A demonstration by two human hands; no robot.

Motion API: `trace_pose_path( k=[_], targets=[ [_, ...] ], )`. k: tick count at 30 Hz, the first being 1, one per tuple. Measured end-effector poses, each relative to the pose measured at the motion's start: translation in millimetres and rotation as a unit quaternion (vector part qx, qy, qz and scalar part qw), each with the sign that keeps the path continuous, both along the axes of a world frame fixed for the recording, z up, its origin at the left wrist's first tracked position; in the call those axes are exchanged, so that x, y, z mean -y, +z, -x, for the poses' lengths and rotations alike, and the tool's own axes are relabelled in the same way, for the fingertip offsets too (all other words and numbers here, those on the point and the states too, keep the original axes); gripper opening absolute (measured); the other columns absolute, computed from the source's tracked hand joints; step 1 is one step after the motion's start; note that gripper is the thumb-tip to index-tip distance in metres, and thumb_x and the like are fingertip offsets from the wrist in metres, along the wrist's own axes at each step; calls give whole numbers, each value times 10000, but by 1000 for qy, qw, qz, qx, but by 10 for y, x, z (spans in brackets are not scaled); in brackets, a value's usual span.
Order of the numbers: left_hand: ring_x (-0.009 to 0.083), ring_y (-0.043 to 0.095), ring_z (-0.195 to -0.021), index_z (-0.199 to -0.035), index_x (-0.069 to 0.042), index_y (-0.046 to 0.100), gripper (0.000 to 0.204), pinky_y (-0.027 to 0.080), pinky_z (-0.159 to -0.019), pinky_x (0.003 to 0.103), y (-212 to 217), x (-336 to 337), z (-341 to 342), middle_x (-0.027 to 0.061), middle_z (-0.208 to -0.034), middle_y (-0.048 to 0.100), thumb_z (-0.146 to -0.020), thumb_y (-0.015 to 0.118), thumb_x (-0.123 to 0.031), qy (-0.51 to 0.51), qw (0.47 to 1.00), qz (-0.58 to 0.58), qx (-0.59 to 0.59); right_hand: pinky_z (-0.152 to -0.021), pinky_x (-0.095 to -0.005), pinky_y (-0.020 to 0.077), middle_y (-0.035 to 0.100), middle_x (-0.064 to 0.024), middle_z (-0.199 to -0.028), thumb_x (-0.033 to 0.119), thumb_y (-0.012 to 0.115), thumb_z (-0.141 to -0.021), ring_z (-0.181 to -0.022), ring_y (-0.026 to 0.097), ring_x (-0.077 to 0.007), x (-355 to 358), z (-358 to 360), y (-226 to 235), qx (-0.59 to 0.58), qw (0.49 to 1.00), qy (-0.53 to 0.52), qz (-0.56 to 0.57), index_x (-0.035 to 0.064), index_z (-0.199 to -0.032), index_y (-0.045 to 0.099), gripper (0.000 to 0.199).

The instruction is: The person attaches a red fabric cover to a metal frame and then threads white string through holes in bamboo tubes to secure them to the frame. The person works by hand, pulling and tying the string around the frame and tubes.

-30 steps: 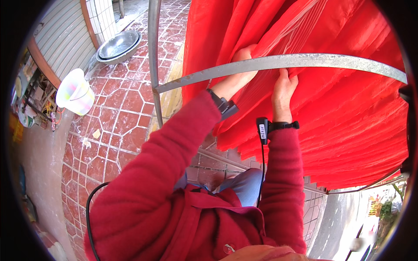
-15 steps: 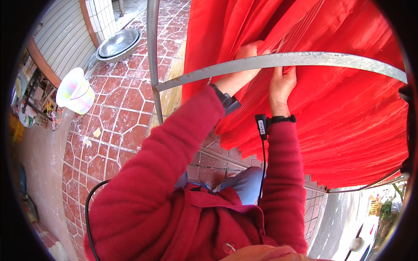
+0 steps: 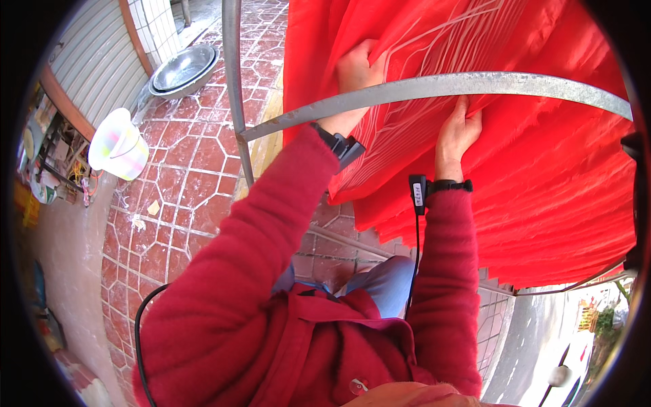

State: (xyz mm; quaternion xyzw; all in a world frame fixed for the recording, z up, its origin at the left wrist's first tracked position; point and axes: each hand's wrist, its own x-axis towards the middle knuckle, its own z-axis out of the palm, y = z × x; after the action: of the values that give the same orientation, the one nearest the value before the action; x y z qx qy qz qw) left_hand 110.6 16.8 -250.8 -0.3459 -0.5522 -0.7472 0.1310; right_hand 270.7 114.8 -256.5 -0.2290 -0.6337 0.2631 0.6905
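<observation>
A large red cloth (image 3: 536, 156) hangs in folds in front of me. My left hand (image 3: 359, 68) is closed on a fold of it, beyond the curved metal bar, with most fingers hidden in the fabric. Lower and to the right, my right hand (image 3: 458, 138) pinches the cloth on the near side of that bar, thumb up. Between the two hands the fabric is spread, and many thin pale lines (image 3: 424, 91) run across it; whether they are threads or stripes I cannot tell.
A grey metal bar (image 3: 434, 86) arches over my wrists and joins an upright post (image 3: 232, 74). Two nested metal basins (image 3: 183, 71) and a pale bucket (image 3: 121, 146) stand on the red tiled floor (image 3: 196, 169) at left. A road (image 3: 519, 353) lies at lower right.
My hands have moved apart, the left one up and leftward, the right one rightward. The cloth between them has spread out, showing more pale lines.
</observation>
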Motion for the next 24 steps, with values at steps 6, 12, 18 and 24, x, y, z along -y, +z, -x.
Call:
trace_pose_path(
  k=[6, 12, 18, 24],
  targets=[
    [254, 720, -832, -1117, -14, 700, 310, 548, -771, 361, -71, -33, -7, 169, -930, 748, -918, 683, -251, -40, 998, 43, -2, -887, -324, 514, 732, -123, -1115, 154, 588, -1027, -957, 638, -160, 3, 2, -32, 13, 999, 29, 15, -38, -1219, 646, 278],
    [343, 709, -900, -1086, -1, 690, 354, 545, -794, 417, -172, -2, -88, 203, -965, 729, -900, 713, -302, -94, 991, 92, -27, -848, -317, 523, 742, -111, -1052, 210, 637, -1016, -925, 629, -133, 16, -29, -125, 63, 998, 24, 19, -18, -1195, 666, 292],
    [210, 687, -959, -1173, 3, 678, 353, 533, -871, 353, -506, 91, -188, 111, -1073, 734, -897, 748, -205, -177, 967, 162, -81, -824, -321, 534, 745, -113, -1038, 196, 663, -996, -901, 642, -137, 58, -97, -399, 89, 994, 67, 21, -3, -1168, 671, 263],
    [140, 674, -943, -1194, 31, 661, 325, 535, -822, 304, -975, -84, -158, 73, -1074, 726, -935, 719, -156, -235, 962, 135, -26, -812, -344, 545, 735, -139, -990, 134, 689, -953, -891, 695, -222, 151, -138, -722, 137, 985, 78, 66, 7, -1130, 659, 220]
  ],
)
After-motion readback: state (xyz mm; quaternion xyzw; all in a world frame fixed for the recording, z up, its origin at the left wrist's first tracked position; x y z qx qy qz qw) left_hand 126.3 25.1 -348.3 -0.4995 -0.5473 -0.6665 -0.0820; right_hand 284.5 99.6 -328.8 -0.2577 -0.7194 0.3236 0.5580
